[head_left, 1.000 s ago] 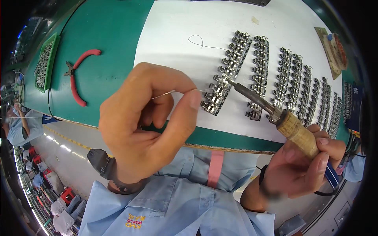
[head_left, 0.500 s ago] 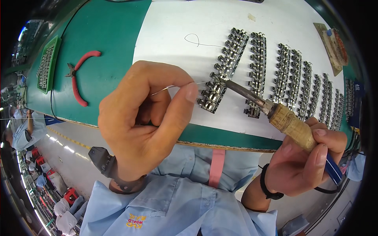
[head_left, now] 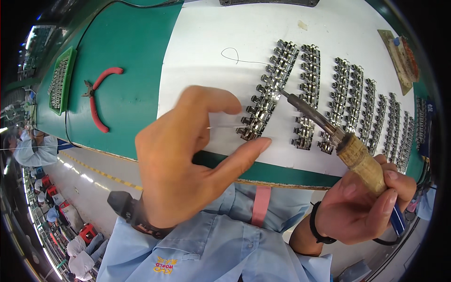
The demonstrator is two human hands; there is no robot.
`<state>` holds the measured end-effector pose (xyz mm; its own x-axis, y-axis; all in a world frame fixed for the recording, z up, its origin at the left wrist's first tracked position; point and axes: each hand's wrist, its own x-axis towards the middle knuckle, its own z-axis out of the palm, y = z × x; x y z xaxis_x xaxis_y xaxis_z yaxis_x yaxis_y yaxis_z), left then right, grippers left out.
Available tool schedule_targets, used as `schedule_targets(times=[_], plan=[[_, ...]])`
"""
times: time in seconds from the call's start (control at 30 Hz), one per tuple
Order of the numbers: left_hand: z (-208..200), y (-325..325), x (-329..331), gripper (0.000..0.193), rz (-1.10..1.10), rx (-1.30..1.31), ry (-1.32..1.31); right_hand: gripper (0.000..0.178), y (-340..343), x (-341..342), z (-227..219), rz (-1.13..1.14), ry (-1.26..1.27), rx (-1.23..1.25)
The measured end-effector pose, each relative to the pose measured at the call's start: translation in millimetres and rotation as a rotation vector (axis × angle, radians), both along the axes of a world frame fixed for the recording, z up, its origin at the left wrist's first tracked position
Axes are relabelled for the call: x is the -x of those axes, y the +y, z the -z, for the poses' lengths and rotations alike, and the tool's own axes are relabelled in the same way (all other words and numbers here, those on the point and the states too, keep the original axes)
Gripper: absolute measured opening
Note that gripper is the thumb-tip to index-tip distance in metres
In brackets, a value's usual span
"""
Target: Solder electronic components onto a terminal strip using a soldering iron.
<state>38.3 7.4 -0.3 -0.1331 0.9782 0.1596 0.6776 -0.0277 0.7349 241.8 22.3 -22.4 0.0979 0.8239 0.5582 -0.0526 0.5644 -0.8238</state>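
My right hand [head_left: 366,202] grips a soldering iron [head_left: 359,162] by its wrapped, tan handle. The iron's dark tip points at the middle of the leftmost strip of small shiny metal parts [head_left: 268,91], close to its right side. Around the near end of that strip, my left hand [head_left: 188,155] has its thumb and forefinger spread apart, its other fingers curled and partly hidden. A thin silvery wire [head_left: 225,126] runs from beside the curled fingers toward the strip; whether they hold it is unclear. Another fine wire [head_left: 230,55] loops on the white sheet by the strip's far part.
More metal strips [head_left: 347,94] stand in rows to the right on the white sheet [head_left: 197,47]. Red-handled cutting pliers [head_left: 96,101] and a green tray [head_left: 70,77] of metal parts are on the left. A wooden board [head_left: 394,61] lies far right. People sit beyond the table's left edge.
My left thumb and forefinger have parted from their pinch on the wire, and that hand has moved right toward the strip's near end. The iron's tip has drawn slightly right, off the strip.
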Motion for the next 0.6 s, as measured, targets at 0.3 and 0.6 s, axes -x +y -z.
schedule_targets(times=[0.3, 0.6], plan=[[-3, 5, 3, 0.031, 0.044, 0.033, 0.121, 0.027, -9, 2, 0, 0.219, -0.123, 0.022], [0, 6, 7, 0.033, 0.042, 0.060, 0.123, 0.025, 6, -8, -1, 0.000, -0.192, -0.116]])
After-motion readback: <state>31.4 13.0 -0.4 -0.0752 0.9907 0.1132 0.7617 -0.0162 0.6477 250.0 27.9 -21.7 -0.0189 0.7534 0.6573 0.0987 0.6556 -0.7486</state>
